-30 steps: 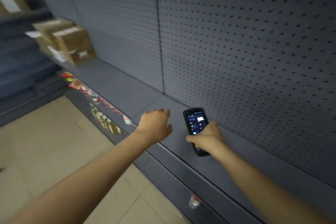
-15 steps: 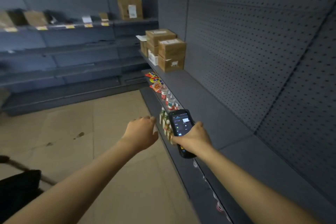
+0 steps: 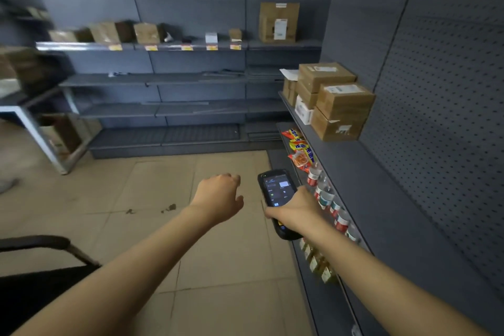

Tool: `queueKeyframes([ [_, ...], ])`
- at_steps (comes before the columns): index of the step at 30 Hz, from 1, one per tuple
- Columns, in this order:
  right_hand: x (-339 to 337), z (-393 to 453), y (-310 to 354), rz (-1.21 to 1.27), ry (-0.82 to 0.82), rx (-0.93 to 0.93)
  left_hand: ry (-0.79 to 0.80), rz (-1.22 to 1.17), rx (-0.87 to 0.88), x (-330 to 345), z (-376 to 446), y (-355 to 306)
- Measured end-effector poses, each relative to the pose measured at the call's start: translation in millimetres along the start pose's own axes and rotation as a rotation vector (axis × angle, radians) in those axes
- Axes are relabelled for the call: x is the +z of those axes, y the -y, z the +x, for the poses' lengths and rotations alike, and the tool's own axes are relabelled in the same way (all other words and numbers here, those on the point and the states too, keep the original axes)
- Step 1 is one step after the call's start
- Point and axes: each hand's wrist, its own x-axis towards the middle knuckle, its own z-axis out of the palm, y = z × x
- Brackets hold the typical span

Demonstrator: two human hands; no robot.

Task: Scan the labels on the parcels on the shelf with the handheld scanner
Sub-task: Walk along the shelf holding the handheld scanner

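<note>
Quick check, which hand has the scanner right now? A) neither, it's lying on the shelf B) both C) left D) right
D: the right hand grips the handheld scanner, screen lit and facing up, while the left hand hangs beside it holding nothing.

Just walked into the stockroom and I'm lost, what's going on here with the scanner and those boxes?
A person is holding a handheld scanner in the right hand, screen lit and facing up. The left hand hangs in the air beside it, holding nothing. A stack of cardboard parcels with white labels sits further along the grey shelf on the right, out ahead of the scanner and apart from it, so no label is under the scanner at this moment. Bottles and snack packets line the tier below.
</note>
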Motion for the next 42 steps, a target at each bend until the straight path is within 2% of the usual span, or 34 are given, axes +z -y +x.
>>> queueKeyframes([
  [10, 53, 138, 101, -0.088, 0.071, -0.062, -0.018, -0.007, -0.102, 6, 137, 108],
  [16, 76, 233, 163, -0.061, 0.053, -0.024, -0.038, -0.02, -0.063, 3, 240, 169],
  [21, 76, 305, 193, 0.023, 0.027, 0.021, -0.031, 0.013, 0.009, 2, 325, 193],
  [30, 53, 454, 215, 0.067, -0.085, 0.131, 0.017, 0.043, 0.176, 13, 504, 184],
  [42, -26, 592, 209, 0.203, -0.287, 0.257, 0.036, 0.043, 0.451, 9, 700, 107],
])
